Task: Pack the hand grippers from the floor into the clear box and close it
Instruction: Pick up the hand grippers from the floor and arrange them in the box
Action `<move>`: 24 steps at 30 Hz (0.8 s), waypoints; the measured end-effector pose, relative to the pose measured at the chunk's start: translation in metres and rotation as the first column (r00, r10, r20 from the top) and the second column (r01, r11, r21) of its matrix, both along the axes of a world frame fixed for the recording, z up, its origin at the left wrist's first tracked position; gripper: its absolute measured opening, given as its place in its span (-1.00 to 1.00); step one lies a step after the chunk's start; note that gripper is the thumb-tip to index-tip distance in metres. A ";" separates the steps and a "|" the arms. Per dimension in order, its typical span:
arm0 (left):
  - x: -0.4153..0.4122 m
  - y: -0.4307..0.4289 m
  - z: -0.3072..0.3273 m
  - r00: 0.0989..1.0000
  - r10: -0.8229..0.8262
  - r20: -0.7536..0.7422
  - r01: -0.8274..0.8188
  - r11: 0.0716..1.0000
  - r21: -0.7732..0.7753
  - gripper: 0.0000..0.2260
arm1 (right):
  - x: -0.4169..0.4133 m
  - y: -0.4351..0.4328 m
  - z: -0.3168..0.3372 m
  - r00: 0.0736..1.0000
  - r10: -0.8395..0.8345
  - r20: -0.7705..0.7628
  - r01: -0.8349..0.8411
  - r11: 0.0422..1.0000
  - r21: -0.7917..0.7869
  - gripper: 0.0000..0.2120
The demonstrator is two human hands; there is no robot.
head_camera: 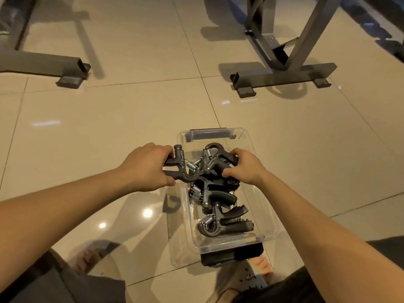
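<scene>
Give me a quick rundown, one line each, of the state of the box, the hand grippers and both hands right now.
clear box: open, no lid on it, on the floor.
left hand: closed around a hand gripper.
hand gripper in left hand: held over the box's left rim, not yet set down.
right hand: grasping a hand gripper at the far end of the box.
hand grippers in the box: piled, already inside.

bare forearms (72,206), dark shorts (59,285), sandals (244,278).
</scene>
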State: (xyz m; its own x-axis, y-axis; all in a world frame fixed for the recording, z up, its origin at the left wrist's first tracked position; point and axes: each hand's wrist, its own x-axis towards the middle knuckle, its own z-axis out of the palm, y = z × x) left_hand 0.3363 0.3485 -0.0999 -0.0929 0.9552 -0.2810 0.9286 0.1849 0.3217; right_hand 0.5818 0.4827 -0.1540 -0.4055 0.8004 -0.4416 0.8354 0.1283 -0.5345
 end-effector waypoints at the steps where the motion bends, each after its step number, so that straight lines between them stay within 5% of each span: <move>1: -0.001 0.001 0.000 1.000 -0.007 -0.001 0.007 1.000 0.003 -0.59 | -0.002 -0.001 -0.002 0.998 0.063 -0.007 -0.063 0.998 -0.027 -0.51; 5: -0.007 -0.002 0.001 1.000 0.003 0.014 -0.003 1.000 0.004 -0.59 | -0.005 -0.012 -0.011 0.926 0.357 0.123 -0.355 0.934 -0.035 -0.33; 9: -0.010 -0.011 0.004 0.999 0.037 0.028 -0.037 0.999 -0.006 -0.59 | -0.006 -0.020 -0.025 0.850 0.483 0.211 -0.492 0.871 -0.010 -0.26; 24: -0.009 -0.043 0.019 0.990 0.122 0.073 -0.121 0.993 -0.014 -0.56 | 0.005 -0.034 -0.036 0.807 0.438 0.397 -0.531 0.832 0.160 -0.31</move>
State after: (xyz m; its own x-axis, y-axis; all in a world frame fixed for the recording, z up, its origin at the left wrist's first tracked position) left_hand 0.3273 0.3060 -0.0812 -0.1868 0.9353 -0.3007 0.8728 0.2985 0.3862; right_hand 0.5866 0.4492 -0.1904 -0.6369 0.6387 -0.4317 0.7448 0.6544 -0.1308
